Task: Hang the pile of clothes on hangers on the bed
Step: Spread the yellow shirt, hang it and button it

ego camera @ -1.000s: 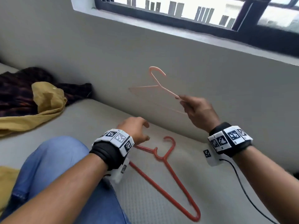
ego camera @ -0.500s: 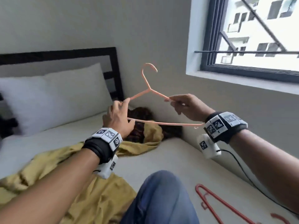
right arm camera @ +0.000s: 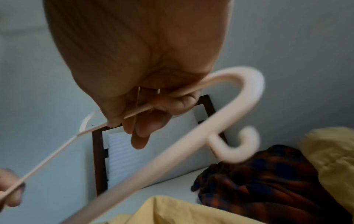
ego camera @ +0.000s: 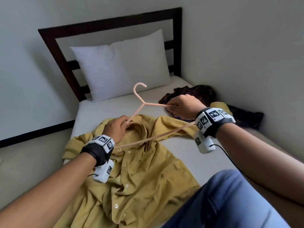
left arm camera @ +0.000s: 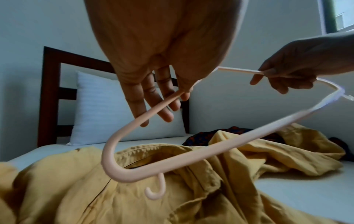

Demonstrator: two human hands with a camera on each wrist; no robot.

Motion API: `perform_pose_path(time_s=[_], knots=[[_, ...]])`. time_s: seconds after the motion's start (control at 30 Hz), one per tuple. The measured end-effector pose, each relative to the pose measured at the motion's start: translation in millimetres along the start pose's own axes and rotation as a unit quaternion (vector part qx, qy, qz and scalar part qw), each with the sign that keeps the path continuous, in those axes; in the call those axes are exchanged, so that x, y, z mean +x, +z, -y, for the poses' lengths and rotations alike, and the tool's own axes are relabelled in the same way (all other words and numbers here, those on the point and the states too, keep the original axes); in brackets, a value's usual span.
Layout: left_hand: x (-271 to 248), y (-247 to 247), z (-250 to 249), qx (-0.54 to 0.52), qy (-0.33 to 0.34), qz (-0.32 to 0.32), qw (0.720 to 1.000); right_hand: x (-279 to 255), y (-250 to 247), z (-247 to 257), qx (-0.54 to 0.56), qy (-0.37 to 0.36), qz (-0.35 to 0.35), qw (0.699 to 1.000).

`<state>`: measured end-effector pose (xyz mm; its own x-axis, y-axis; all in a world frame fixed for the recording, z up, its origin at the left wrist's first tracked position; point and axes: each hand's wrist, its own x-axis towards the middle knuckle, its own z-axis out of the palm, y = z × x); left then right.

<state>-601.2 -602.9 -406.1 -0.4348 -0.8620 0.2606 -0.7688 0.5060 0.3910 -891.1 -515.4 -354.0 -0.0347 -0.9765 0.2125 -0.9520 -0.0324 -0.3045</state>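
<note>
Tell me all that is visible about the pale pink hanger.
The pale pink hanger looks like thin, smooth plastic: a top hook, two sloping arms, a long lower bar and small hooks near its corners. It is held in the air above the yellow shirt. The left hand pinches one arm, the right hand grips the other.

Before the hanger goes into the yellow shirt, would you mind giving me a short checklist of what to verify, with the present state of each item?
1. Pink hanger held at both ends: ok; the left hand pinches one sloping arm, the right hand grips the other.
2. Hanger clear of the fabric: ok; it is held above the yellow shirt.
3. Shirt spread out, collar facing the hanger: ok; the collar gapes open.
4. Front buttons undone: cannot tell; the placket looks closed lower down.
5. Dark patterned garment out of the way: ok; it lies by the wall, beside the shirt.
6. Hook free: ok.
</note>
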Motion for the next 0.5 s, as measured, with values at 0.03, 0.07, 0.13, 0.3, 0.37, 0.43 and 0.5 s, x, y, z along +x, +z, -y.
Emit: perform_pose_path(time_s=[0.03, 0.07, 0.13, 0.3, 0.37, 0.43, 0.5], knots=[[2.3, 0.3, 7.0, -0.005, -0.010, -0.001, 1.000, 2.5, 6.4, -3.5, 0.002, 0.016, 0.002, 1.000], [5.9, 1.5, 15.5, -0.015, -0.020, -0.003, 1.000, 3.7, 12.2, -9.0, 0.006, 0.031, 0.005, 0.999], [13.2, 4.2, 26.3, -0.032, -0.034, 0.013, 0.999, 2.3, 21.6, -24.1, 0.027, 0.042, 0.010, 0.999], [33.8, 16.5, 32.1, -0.059, -0.022, 0.026, 0.998, -9.7, 43.6, -55.1, 0.105, 0.065, -0.050, 0.991], [45.3, 24.3, 46.8, -0.045, -0.079, 0.037, 0.995, -12.2, 53.8, -59.7, 0.141, 0.075, -0.052, 0.986], [51.9, 35.5, 65.9, 0.030, -0.142, 0.086, 0.986, -9.6, 62.2, -57.5, 0.155, 0.091, -0.059, 0.982], [52.5, 46.7, 83.7, 0.119, -0.179, 0.139, 0.967, -2.4, 70.7, -47.5, 0.156, 0.093, -0.068, 0.981]])
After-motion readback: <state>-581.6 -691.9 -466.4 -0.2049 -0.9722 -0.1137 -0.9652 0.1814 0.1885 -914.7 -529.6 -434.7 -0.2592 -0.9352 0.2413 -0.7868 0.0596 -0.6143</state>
